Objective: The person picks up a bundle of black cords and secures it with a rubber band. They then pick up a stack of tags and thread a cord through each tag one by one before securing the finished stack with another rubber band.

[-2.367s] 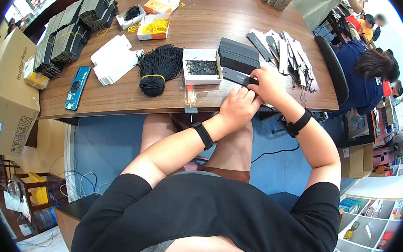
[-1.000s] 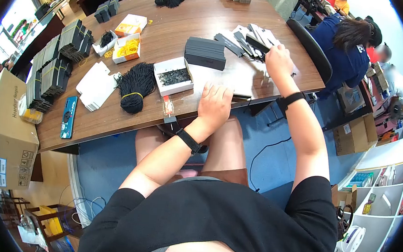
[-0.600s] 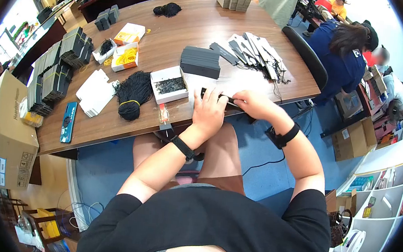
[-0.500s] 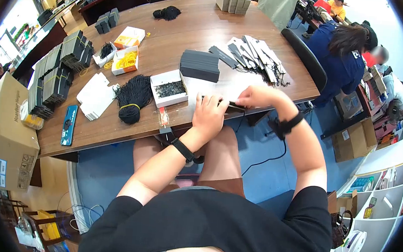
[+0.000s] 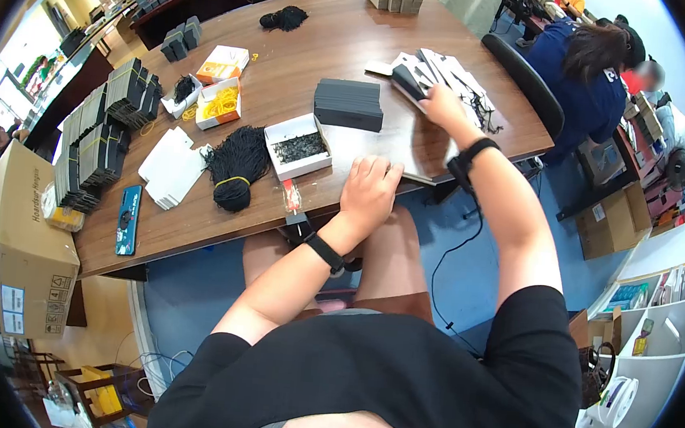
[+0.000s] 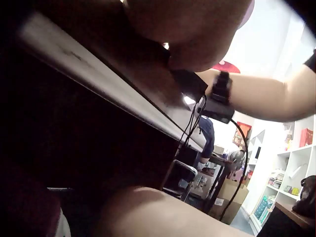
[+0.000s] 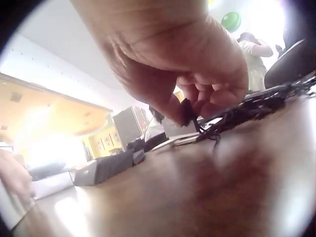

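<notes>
My right hand (image 5: pixel 447 114) is at the back right pile of cards (image 5: pixel 453 71), pinching the near end of a long black tag (image 5: pixel 407 82) that lies slanted over the pile. In the right wrist view, thumb and fingertips pinch its dark corded end (image 7: pixel 187 112). My left hand (image 5: pixel 370 192) is at the table's front edge with fingers bent over a flat card (image 5: pixel 418 177), mostly hidden beneath it. The left wrist view shows a dark flat end (image 6: pixel 190 84) jutting out beside the thumb, thin black cords hanging near it.
A neat black card stack (image 5: pixel 348 104) stands mid-table. Left of the hands are a white box of small black pieces (image 5: pixel 324 136), a black cord bundle (image 5: pixel 238 165), white cards (image 5: pixel 171 168), a box of yellow bands (image 5: pixel 221 101) and a phone (image 5: pixel 128 220).
My right hand has gone from beside the left hand at the front edge to the back right pile, carrying a black tag there. The left hand has stayed near the edge.
</notes>
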Available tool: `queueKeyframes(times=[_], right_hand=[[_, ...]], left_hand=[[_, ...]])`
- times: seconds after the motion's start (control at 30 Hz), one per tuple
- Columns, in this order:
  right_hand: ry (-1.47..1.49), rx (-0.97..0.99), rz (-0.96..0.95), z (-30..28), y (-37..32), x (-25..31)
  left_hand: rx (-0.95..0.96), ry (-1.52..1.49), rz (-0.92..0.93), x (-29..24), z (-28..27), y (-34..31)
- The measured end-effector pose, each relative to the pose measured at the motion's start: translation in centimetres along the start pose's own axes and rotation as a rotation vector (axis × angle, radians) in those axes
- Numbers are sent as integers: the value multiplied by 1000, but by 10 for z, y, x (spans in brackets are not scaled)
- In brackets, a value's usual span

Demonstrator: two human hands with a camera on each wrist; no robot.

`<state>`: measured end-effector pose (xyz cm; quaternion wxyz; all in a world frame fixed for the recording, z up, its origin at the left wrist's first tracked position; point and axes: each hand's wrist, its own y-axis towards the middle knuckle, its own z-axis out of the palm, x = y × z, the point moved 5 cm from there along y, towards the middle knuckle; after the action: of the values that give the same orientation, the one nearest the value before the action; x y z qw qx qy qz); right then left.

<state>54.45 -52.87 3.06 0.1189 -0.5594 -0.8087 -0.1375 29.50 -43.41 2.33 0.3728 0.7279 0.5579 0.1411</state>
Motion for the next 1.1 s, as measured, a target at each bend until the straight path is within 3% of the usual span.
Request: queueKeyframes(times=[0.1,0.17,0.2,0.3,0.4,0.43,0.47,0.53,0.57,0.63,0.8,0.9,1.0,1.1], right_hand=[[359,-111,-96,-26,-46,-26],[405,37,-243,-21,-79,-25],[302,108,-293,-23,-102,-12],[168,237,-679,-20,-133,24],[177,562,-561,-15,-117,16],[326,746,-397,-16,-109,9],[512,782,-237,-18,-94,-4],[621,290,-173,-34,-43,-34],[321,70,22,-52,-36,-42],[-75,-363,5,-63,-26,-53],[-106,-215,-10,-44,-23,-54],[-318,-186,-104,-46,-10,-55],[-313,-123,24,-48,1,-74],[-67,-301,100,-55,-10,-89]], left_hand=[[12,-19,-40,1,1,-3],[-19,0,-70,-2,-2,-2],[-37,28,-72,-4,-3,2],[-18,121,-84,-9,-8,3],[72,8,-89,0,1,3],[59,-10,-95,2,1,2],[44,-28,-101,3,1,1],[15,-36,-76,1,-2,1],[1,-41,-64,-1,-3,0],[9,-34,-64,0,-2,0],[26,-61,-54,-1,-4,-1],[19,-55,-71,2,-3,-1],[1,-42,-98,3,-2,-3],[23,15,-65,0,0,-3]])
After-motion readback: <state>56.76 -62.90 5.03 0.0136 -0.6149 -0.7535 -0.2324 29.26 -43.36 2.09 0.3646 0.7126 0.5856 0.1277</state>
